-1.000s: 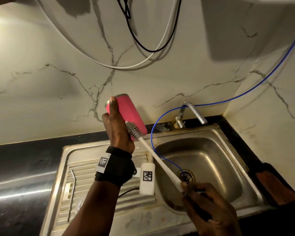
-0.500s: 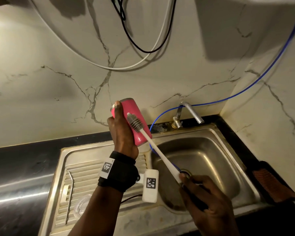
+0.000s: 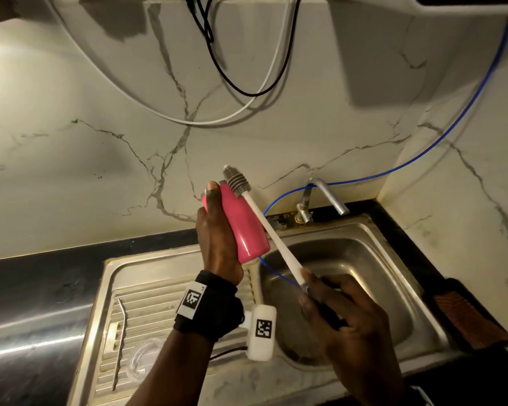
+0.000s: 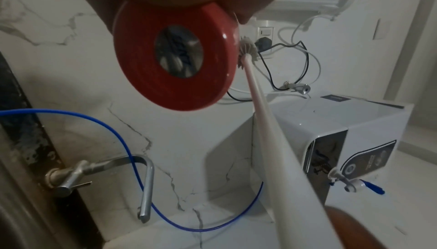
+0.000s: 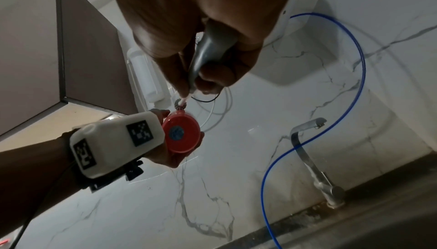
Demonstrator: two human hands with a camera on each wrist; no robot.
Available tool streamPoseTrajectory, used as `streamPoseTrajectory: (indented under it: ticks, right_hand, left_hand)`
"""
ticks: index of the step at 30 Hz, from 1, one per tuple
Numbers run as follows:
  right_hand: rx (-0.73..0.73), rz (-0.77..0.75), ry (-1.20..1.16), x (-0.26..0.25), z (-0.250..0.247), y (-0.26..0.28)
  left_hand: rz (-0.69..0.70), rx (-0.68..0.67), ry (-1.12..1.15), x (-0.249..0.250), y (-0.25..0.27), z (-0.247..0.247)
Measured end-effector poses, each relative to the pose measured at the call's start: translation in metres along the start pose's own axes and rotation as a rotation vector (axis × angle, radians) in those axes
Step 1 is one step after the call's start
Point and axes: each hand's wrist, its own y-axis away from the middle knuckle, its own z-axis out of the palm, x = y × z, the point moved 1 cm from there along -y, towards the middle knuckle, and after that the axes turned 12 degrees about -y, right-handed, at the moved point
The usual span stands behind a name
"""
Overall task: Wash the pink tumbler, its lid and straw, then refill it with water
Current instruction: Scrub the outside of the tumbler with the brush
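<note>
My left hand (image 3: pixel 217 230) grips the pink tumbler (image 3: pixel 244 227) above the sink's left edge, tilted with its base (image 4: pixel 175 56) toward me and down. My right hand (image 3: pixel 335 312) holds the grey handle (image 5: pixel 208 51) of a long white bottle brush (image 3: pixel 273 232). The brush's grey bristle head (image 3: pixel 236 181) lies against the tumbler's upper end, on the outside. A metal straw (image 3: pixel 121 341) and a clear lid (image 3: pixel 143 358) lie on the draining board (image 3: pixel 147 294) at the lower left. The tumbler's mouth is hidden from every view.
The steel sink basin (image 3: pixel 349 276) sits under my right hand, with a tap (image 3: pixel 323 197) behind it and a thin blue hose (image 3: pixel 423 153) running into the basin. A scrub pad (image 3: pixel 467 317) lies at the right rim. A white water purifier (image 4: pixel 331 135) hangs on the right wall.
The brush head has slid up the tumbler's side from near the base to the upper end. My right hand has pushed forward with it. The tumbler stays in my left hand.
</note>
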Motion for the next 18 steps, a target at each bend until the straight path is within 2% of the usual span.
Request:
streamPoseTrajectory:
  ticks: [7, 14, 18]
  right_hand:
    - [-0.076, -0.057, 0.075, 0.0, -0.014, 0.024]
    - [-0.039, -0.018, 0.025, -0.006, 0.003, 0.0]
    - [-0.09, -0.033, 0.065, -0.004, -0.005, 0.018]
  left_hand:
    - [-0.027, 0.061, 0.003, 0.011, -0.02, -0.015]
    - [-0.086, -0.088, 0.0, -0.004, -0.007, 0.001]
    - [-0.032, 0.018, 0.013, 0.005, -0.016, -0.003]
